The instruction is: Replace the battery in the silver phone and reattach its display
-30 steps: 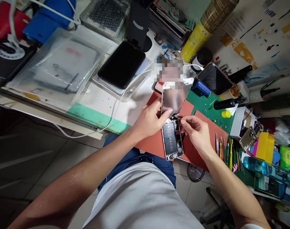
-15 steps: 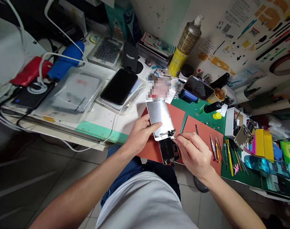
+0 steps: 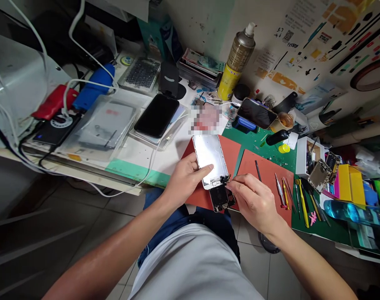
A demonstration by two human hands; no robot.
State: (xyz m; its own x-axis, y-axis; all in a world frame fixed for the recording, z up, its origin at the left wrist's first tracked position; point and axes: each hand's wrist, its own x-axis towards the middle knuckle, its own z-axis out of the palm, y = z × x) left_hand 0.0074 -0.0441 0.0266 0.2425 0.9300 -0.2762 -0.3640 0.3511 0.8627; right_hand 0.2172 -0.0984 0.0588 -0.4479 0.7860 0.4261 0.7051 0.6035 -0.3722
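Note:
A phone screen [image 3: 211, 156], its silvery back facing up, is held by my left hand [image 3: 186, 177], thumb across the metal and fingers underneath. Small dark flex parts [image 3: 223, 179] sit at its lower end. Below that end shows the opened phone body [image 3: 220, 198], dark inside; whether the two are joined is hidden. My right hand [image 3: 254, 200] is closed in a pinch at the screen's lower right corner, by the flex parts. What lies between its fingertips is too small to make out.
Reddish mats [image 3: 261, 166] lie on a green cutting mat [image 3: 258, 141]. Right of my hand are screwdrivers [image 3: 280, 191] and a yellow-handled tool [image 3: 302, 204]. A black phone [image 3: 157, 115] rests at left, a propped phone [image 3: 256, 113] at the back, near a spray can [image 3: 236, 62].
The camera view has shifted slightly, moving the bench in the picture. The screen's back catches more light. Both hands keep nearly the same hold, the right still pinching at the lower corner.

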